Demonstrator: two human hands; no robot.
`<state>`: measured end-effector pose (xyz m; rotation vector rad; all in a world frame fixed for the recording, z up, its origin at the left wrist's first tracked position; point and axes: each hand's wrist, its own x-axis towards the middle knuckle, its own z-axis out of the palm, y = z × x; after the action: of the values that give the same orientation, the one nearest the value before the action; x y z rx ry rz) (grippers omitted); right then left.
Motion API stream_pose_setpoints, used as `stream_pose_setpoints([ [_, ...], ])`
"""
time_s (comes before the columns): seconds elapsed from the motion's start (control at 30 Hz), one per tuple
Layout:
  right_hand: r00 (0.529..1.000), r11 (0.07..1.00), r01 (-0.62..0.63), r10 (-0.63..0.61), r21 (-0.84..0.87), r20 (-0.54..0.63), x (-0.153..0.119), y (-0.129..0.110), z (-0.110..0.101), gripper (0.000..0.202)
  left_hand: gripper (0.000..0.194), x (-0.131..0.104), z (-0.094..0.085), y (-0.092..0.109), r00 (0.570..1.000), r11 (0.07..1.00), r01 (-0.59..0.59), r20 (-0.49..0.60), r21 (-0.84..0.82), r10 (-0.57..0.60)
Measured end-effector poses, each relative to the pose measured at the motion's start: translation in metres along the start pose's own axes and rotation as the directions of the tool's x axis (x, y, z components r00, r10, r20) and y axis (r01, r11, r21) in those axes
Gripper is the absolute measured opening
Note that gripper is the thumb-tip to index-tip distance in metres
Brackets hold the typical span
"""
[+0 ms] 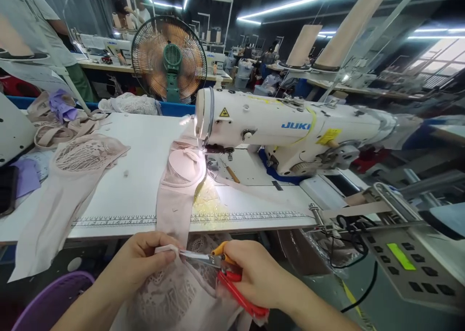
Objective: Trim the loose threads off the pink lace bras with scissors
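I saw the right hand (256,273) low in the middle of the frame, closed around the red and orange snips (232,277). The shiny tips of the snips pointed left and touched a small white strip (167,249). The left hand (141,263) was just beside it, at the lower left of the middle, and its thumb and fingers pinched that white strip tight. The strip sat at the edge of the pink lace garment (174,292), which hung down between both hands at the bottom of the frame. The same pink cloth ran up over the edge of the white table (134,195) and on to a round pink cup (185,168) in the middle of the frame. The cup lay right under the needle end of the white sewing machine (286,125), which stretched to the right. A ruler strip (240,218) ran along the front edge of the table. More pink lace pieces (72,171) lay on the left side of the table. A purple tub (51,302) showed at the lower left corner. A grey control box (407,258) with a green screen sat at the lower right. A fan (169,59) stood behind the table at the upper middle, and a person (39,35) stood at the upper left.
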<state>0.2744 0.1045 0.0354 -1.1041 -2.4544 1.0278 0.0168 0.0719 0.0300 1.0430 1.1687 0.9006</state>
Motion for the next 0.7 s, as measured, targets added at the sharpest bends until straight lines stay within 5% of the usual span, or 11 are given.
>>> stream_pose_setpoints([
  [0.47,0.993,0.982,-0.069,0.085,-0.178,0.085,0.008,-0.003,-0.006,0.032,0.022,-0.006,0.013,0.012,0.999,0.993,-0.027,-0.015,0.118,0.029],
  [0.7,0.995,0.993,-0.076,0.081,-0.087,0.049,0.006,0.004,0.0,0.036,0.021,-0.004,0.014,0.013,0.998,0.992,0.047,-0.054,0.114,-0.042],
])
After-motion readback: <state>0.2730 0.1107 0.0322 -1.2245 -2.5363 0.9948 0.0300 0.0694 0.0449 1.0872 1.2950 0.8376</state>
